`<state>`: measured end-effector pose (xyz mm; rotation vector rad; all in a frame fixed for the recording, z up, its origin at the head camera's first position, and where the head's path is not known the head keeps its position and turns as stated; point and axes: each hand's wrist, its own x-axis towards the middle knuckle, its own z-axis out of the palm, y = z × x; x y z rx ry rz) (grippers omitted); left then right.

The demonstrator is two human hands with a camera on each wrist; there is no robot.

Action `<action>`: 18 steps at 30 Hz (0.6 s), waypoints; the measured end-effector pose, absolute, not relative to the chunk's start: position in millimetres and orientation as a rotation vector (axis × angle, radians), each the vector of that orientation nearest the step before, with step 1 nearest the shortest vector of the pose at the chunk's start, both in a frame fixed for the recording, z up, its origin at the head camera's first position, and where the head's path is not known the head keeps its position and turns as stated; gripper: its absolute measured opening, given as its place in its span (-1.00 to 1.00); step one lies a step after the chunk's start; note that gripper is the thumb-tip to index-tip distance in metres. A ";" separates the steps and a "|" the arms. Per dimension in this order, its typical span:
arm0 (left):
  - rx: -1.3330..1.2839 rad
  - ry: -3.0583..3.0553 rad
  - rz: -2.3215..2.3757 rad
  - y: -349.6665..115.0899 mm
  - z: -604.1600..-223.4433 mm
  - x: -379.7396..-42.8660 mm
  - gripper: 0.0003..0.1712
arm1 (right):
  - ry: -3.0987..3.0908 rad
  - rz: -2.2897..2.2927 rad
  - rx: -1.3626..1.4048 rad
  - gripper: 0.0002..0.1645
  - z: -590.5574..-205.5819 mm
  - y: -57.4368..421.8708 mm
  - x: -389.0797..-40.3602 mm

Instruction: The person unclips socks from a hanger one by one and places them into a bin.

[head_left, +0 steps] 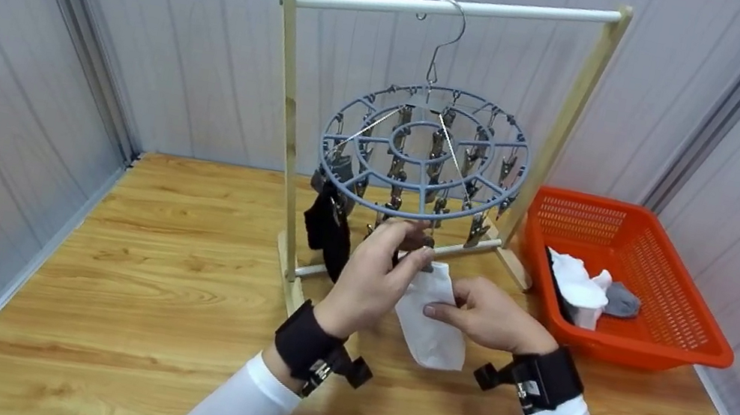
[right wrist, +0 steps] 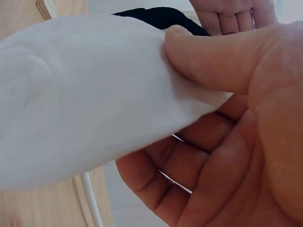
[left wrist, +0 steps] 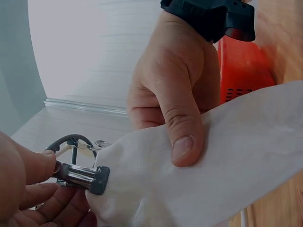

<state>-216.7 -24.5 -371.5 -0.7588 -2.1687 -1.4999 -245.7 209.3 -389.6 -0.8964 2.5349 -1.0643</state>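
Note:
A white sock [head_left: 428, 332] hangs below the front of a round grey clip hanger [head_left: 418, 214]. My left hand [head_left: 369, 279] pinches a metal clip [left wrist: 81, 176] between thumb and fingers, and the clip's grey jaws overlap the sock's edge in the left wrist view. With thumb on top and fingers beneath, my right hand [head_left: 499, 318] holds the same sock by its side, a little below the clip. A black sock [head_left: 326, 230] hangs at the hanger's left side, with a grey piece [head_left: 338, 170] behind it.
The hanger's hook [head_left: 459, 29] hangs on a wooden rack's white bar [head_left: 526, 13]. Several free clips [head_left: 508, 167] dangle from the rings. To the right stands an orange basket [head_left: 682, 293] with white socks [head_left: 577, 282], a grey sock [head_left: 622, 301] and something black inside.

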 end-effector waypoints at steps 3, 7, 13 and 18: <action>-0.736 -2.166 -1.490 -24.6 -371.3 -217.2 -0.68 | 2.530 -1.071 -0.895 -0.69 -390.0 207.5 -244.5; -0.723 -2.188 -1.492 -25.1 -370.9 -216.8 -0.62 | 2.525 -1.086 -0.897 -0.69 -391.2 206.6 -243.6; -0.717 -2.206 -1.475 -26.4 -371.1 -216.9 -0.63 | 2.527 -1.098 -0.926 -0.71 -391.0 206.5 -243.4; -0.717 -2.187 -1.473 -27.2 -371.6 -217.4 -0.68 | 2.525 -1.097 -0.940 -0.72 -390.2 206.6 -244.1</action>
